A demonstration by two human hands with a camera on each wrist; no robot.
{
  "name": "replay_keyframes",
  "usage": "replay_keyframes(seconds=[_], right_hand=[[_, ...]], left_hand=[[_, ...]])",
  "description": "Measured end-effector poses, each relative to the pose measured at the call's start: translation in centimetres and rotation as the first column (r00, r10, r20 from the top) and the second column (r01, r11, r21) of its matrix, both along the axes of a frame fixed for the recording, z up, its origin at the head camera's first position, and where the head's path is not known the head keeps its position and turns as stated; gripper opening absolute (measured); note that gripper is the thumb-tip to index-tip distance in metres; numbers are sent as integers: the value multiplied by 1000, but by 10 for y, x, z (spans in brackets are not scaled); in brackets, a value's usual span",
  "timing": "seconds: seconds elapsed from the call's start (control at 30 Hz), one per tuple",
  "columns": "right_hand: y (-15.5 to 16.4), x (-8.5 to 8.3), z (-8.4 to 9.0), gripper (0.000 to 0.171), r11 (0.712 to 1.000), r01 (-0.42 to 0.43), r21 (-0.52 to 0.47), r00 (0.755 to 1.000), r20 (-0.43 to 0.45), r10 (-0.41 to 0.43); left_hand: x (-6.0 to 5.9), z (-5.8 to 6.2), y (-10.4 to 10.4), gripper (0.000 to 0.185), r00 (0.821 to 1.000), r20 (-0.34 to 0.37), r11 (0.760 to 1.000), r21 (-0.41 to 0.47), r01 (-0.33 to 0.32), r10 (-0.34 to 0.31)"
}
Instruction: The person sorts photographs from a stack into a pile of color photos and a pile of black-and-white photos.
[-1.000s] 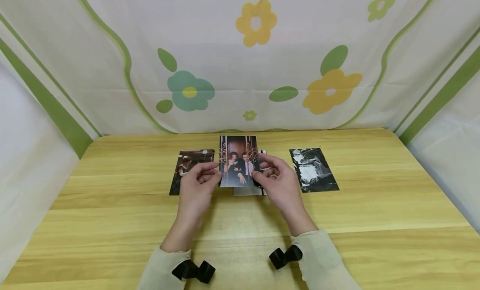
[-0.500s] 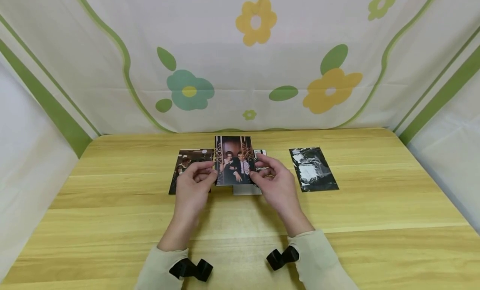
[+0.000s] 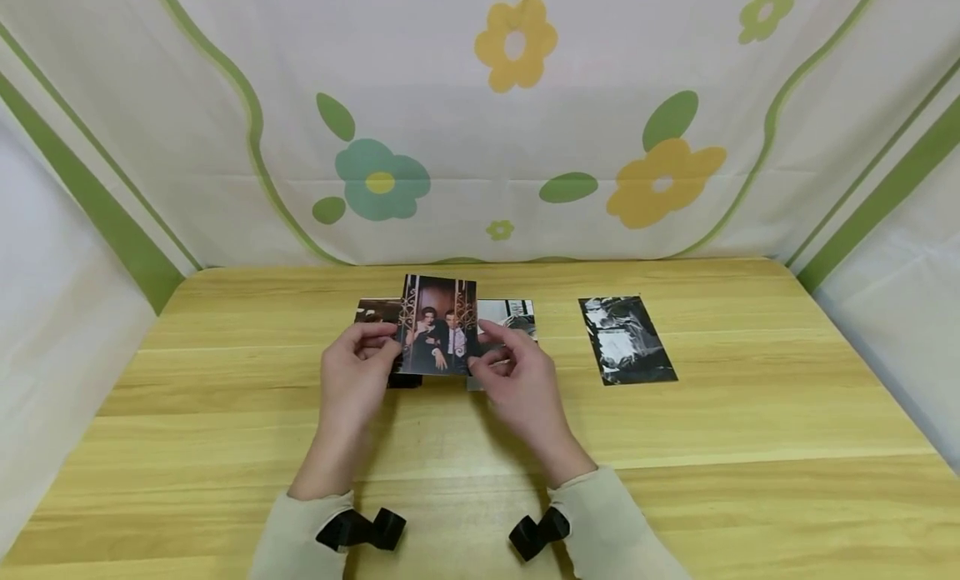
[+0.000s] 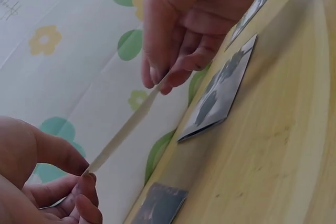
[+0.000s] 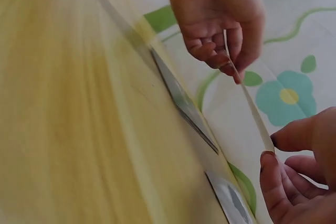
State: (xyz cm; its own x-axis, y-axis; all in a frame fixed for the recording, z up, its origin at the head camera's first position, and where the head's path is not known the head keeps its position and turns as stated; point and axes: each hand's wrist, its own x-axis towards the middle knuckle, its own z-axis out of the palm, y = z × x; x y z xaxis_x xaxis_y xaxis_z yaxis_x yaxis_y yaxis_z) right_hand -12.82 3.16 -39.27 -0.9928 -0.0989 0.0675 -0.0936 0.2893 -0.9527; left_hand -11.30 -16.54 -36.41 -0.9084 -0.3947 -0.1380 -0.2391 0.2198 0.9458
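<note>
Both hands hold one colour photo (image 3: 438, 326) of two people above the wooden table (image 3: 225, 413). My left hand (image 3: 384, 348) pinches its left edge and my right hand (image 3: 483, 352) pinches its right edge. The left wrist view shows the photo (image 4: 126, 129) edge-on, held between my left hand (image 4: 79, 179) and my right hand (image 4: 168, 77). In the right wrist view it (image 5: 251, 100) spans from my right hand (image 5: 270, 148) to my left hand (image 5: 231, 66). A dark photo (image 3: 372, 310) lies on the table, mostly hidden behind the held one.
A pale photo (image 3: 512, 315) lies flat just behind my right hand, and a black-and-white photo (image 3: 626, 340) lies further right. A flower-patterned cloth (image 3: 480, 122) walls the back and sides. Black straps (image 3: 360, 530) sit on both sleeves.
Both hands have carried the held photo to the left. It now covers the dark left photo, and the pale middle photo shows more.
</note>
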Motion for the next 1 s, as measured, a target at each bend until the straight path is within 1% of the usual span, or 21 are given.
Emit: replay_keyframes(seconds=[0.07,0.2,0.3,0.5,0.57,0.77,1.0], right_hand=[[-5,2,-1,51,1000,-17,5,1000,-15,17],[-14,5,-3,48,998,-58,4,998,-22,58],[-22,8,-4,48,997,-79,-8,997,-18,79],[-38,11,-5,50,996,-88,-5,996,-12,87],[-41,12,-5,51,995,-97,0,995,-5,97],[-50,14,-7,49,987,-145,67,989,27,144],[-56,14,-12,51,975,-178,133,984,40,174]], left_hand=[[0,2,-7,25,1000,6,999,-34,8,-8],[2,4,-22,28,999,18,997,-74,31,-29],[4,5,-34,30,997,53,996,-74,53,-49],[8,3,-54,35,989,118,994,-65,93,-85],[8,3,-59,36,987,129,992,-69,103,-93],[10,0,-72,37,979,164,982,-130,139,-117],[10,-6,-76,37,976,195,974,-180,136,-100]])
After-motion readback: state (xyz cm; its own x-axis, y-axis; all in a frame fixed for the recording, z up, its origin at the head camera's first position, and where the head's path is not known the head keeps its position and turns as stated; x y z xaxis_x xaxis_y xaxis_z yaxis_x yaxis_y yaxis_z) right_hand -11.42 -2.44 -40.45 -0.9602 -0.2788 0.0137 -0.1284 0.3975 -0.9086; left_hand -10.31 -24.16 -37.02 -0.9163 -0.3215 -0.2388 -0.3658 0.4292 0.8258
